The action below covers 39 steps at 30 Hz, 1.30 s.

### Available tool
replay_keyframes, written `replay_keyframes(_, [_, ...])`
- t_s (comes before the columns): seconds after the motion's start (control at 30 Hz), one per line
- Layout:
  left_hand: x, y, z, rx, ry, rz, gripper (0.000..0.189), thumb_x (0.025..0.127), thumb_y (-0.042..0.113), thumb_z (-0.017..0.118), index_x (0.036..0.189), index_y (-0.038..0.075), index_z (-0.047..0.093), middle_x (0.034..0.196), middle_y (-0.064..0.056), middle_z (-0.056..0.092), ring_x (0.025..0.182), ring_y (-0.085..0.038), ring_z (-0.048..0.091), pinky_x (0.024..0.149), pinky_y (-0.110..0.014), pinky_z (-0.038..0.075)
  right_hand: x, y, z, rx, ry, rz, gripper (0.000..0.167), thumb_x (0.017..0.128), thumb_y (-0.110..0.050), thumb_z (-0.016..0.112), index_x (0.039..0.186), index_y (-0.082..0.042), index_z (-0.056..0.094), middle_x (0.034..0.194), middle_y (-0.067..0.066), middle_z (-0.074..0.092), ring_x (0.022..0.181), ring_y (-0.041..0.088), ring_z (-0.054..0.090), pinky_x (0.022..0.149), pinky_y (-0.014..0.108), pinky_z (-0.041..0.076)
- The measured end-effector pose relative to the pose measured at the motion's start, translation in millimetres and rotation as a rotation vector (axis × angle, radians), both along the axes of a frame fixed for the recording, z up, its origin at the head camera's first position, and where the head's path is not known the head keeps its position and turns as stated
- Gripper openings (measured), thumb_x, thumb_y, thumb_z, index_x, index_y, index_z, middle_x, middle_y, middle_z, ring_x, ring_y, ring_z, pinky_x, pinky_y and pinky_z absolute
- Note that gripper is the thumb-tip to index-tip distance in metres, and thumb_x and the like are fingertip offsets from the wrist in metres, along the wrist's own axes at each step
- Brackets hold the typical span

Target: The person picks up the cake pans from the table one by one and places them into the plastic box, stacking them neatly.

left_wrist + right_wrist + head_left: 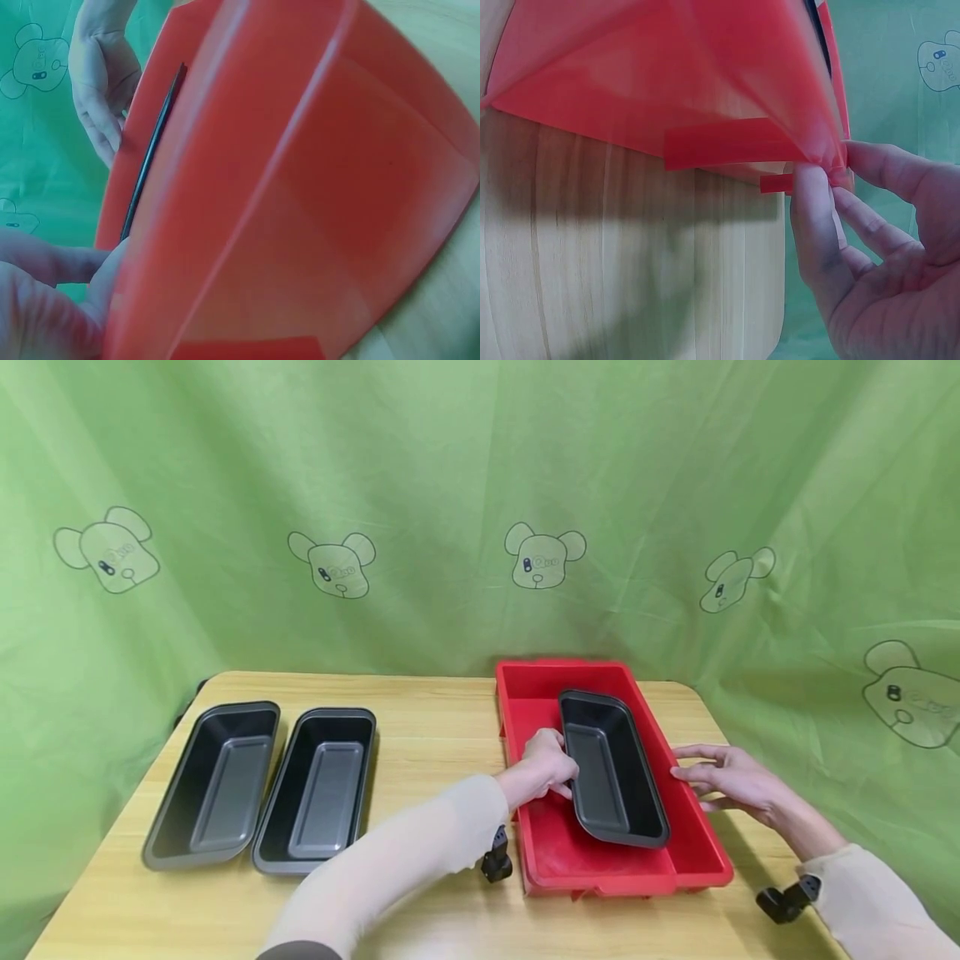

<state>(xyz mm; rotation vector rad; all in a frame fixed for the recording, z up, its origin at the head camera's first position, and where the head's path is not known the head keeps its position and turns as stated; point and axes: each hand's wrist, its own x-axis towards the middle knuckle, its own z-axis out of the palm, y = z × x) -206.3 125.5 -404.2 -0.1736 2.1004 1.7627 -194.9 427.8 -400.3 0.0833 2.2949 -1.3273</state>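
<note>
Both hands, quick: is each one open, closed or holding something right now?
Left hand: closed, holding the dark pan by its left edge.
Right hand: closed, pinching the red tray at its right rim.

The person's left arm [408,852] stretches forward, left hand [546,766] curled; the right hand [738,779] pinches, its fingers angled inward.

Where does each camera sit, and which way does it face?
Head: worn there, facing forward and down at the red tray and three black pans; both hands and sleeves show.
Left wrist: worn there, facing the tray's outer wall; left hand lower left, right hand beyond.
Right wrist: worn there, facing the tray's outer side; right hand touching it.
Both wrist views share the tray, right hand and green curtain.
</note>
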Motion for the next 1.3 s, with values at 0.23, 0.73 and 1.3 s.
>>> replay_keyframes(0.23, [1.1, 2.9, -4.6, 0.013, -0.026, 0.007, 0.026, 0.083, -0.02, 0.07, 0.102, -0.005, 0.061, 0.083, -0.013, 0.063, 0.085, -0.048, 0.078, 0.072, -0.054, 0.067, 0.2, -1, 1.1, -0.004, 0.003, 0.005, 0.069, 0.105, -0.026, 0.064, 0.157, 0.008, 0.035, 0.099, -0.007, 0.08, 0.087, 0.016, 0.077, 0.073, 0.034, 0.069])
replay_keyframes(0.73, [4.1, 6.0, -8.3, -0.01, -0.037, 0.032, 0.029, 0.083, -0.019, 0.074, 0.106, -0.006, 0.062, 0.085, -0.014, 0.063, 0.084, -0.047, 0.079, 0.062, -0.048, 0.068, 0.8, 0, 0.0, 0.007, 0.005, 0.0, 0.069, 0.105, -0.026, 0.064, 0.157, 0.008, 0.035, 0.101, -0.005, 0.08, 0.088, 0.016, 0.077, 0.074, 0.035, 0.07])
replay_keyframes(1.3, [7.7, -22.9, 18.7, -0.015, -0.025, -0.048, 0.049, 0.09, -0.001, 0.078, 0.136, -0.002, 0.059, 0.097, -0.018, 0.073, 0.094, -0.041, 0.08, 0.076, -0.042, 0.07, 1.8, -1, 1.1, 0.016, 0.005, -0.009, 0.07, 0.104, -0.028, 0.065, 0.157, 0.007, 0.036, 0.102, -0.002, 0.081, 0.087, 0.018, 0.077, 0.075, 0.035, 0.07])
